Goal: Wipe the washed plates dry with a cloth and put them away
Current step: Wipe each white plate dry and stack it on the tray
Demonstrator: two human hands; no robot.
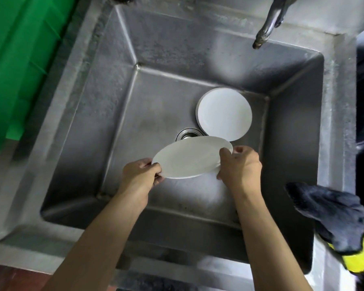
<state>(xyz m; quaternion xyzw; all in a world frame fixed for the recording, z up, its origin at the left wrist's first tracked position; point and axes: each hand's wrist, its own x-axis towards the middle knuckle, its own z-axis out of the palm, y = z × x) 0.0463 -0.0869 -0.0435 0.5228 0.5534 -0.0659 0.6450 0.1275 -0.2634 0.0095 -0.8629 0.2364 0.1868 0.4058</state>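
Over the steel sink [105, 101], a person holds a white plate [189, 158] tilted between both hands. The left hand [140, 175] pinches the plate's left edge, fingers curled under the rim and thumb on top. The right hand [239, 164] grips the right edge the same way, fingers wrapped around it. Beyond it, a stack of white plates [224, 114] lies on the sink floor beside the drain [186, 134], under the tap [267, 28]. A dark cloth [332, 215] lies on the sink's right rim, over a yellow sponge [357, 257]. A green bin [19, 70] stands at the left.
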